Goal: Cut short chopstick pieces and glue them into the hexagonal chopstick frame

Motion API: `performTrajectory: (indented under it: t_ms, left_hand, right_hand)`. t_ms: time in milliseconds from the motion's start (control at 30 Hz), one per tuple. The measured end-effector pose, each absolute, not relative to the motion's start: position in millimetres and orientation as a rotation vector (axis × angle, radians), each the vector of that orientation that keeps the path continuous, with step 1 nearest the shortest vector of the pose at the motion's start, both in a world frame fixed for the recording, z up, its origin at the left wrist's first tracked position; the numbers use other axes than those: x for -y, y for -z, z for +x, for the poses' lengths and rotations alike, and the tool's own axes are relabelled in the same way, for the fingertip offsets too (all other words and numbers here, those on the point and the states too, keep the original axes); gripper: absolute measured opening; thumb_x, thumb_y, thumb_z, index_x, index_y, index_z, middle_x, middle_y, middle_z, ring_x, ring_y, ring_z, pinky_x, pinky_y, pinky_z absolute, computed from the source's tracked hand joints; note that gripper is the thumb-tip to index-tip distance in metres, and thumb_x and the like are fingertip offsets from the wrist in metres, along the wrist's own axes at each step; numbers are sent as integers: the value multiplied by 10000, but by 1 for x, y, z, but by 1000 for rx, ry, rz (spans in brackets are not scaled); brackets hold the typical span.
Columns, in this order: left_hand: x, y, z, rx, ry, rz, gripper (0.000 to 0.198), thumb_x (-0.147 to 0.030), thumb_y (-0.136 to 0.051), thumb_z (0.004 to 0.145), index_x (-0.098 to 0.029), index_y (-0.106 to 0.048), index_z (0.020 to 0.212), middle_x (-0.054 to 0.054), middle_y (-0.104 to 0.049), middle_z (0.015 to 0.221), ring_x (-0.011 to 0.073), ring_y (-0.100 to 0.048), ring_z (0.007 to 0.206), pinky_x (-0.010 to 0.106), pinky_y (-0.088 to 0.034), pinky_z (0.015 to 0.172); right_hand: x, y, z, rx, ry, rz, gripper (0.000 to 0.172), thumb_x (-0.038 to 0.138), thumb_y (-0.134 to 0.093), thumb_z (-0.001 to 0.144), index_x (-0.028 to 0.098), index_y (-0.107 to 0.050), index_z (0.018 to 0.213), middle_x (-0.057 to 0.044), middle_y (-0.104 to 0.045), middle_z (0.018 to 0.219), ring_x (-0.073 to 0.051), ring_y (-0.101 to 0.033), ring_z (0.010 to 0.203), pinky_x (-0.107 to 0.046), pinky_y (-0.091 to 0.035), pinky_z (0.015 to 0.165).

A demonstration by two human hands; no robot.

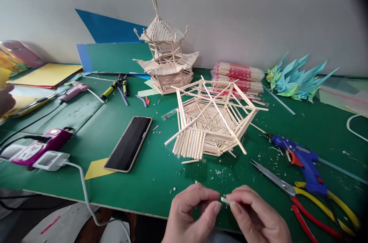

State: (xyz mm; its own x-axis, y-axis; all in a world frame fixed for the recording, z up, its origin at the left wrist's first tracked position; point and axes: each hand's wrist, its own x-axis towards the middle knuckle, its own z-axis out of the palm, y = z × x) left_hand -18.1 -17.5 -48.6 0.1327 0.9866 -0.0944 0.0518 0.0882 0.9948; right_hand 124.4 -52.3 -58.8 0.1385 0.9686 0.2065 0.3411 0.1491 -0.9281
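Note:
At the near edge of the table my right hand (255,212) pinches a short piece of wooden stick (225,199) between thumb and forefinger. My left hand (192,212) is beside the stick's free end, fingers curled, with a small gap between thumb and forefinger tips. Just beyond both hands stands a many-sided stick framework (207,120), with a slatted base and long sticks crossing its open top. One of its sides bears a panel of short sticks (189,144). A loose stick piece (190,161) lies in front of that panel.
A stick pagoda (163,55) stands against the wall. Scissors (284,185) and a blue glue gun (301,160) lie right; a phone (128,144) and power strip (43,147) lie left. Stick bundles (237,76) sit behind. Another person's hand (6,99) shows far left.

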Motion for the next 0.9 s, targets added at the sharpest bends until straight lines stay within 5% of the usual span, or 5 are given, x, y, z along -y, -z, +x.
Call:
performTrajectory:
  t_ms: [167,467,700,900]
  left_hand:
    - [25,69,2,-1085,-1057,979,144,-253,-654,728,-266,-762,821,34,-614,665,160,-510,595,258,-419,568]
    - [23,70,12,-1018,-1045,809,160,-324,-670,720,-209,-755,791,-7,-498,602,110,-415,540,214,-333,486]
    - [18,68,15,-1062,-1012,779,149,-315,-711,682,-169,-733,665,10,-612,580,81,-430,473,210,-345,482]
    - [18,68,23,-1045,-945,705,204,-350,-724,659,-150,-703,690,12,-641,529,54,-420,393,179,-313,414]
  right_hand:
    - [53,72,109,1139,-827,-1414,95,248,-559,816,217,-648,829,-35,-669,779,-147,-630,675,-204,-537,618]
    - [44,71,113,1348,-539,-1500,80,194,-566,789,212,-636,753,23,-644,598,-93,-534,444,-169,-422,417]
    - [65,68,158,1514,-265,-1595,166,161,-556,796,233,-611,935,-27,-668,856,-136,-639,744,-187,-514,621]
    - [107,85,260,1666,175,-2077,252,362,-436,874,221,-571,1033,-69,-596,1052,-228,-574,949,-354,-479,786]
